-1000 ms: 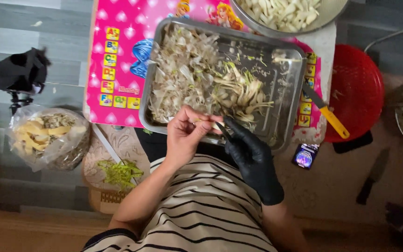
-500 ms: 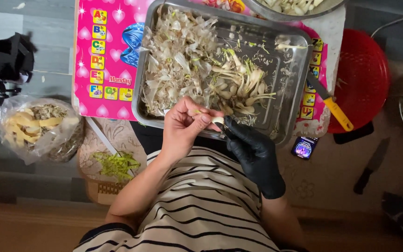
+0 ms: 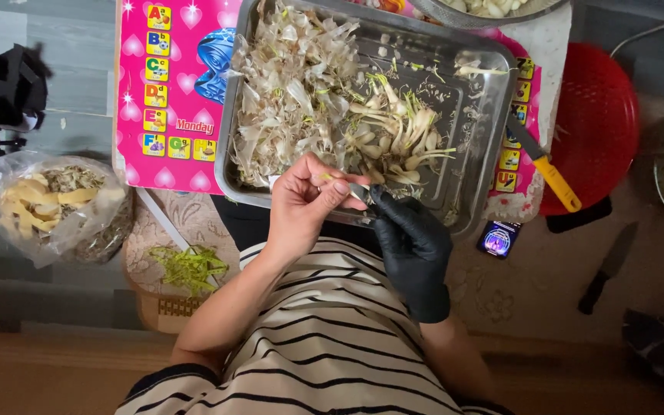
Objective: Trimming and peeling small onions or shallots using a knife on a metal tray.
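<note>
I see the bare left hand pinching a small pale bulb at the near rim of the steel tray — the black-gloved right hand closes on a small knife touching it — beside heaped papery peels.

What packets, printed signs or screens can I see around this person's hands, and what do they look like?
Pink printed mat: under the metal tray, upper left; small coloured squares and pale hearts.
Small screen device: right of the black-gloved hand; dark, lit blue-purple.
Clear plastic bag: far left; yellow strips inside.
</note>
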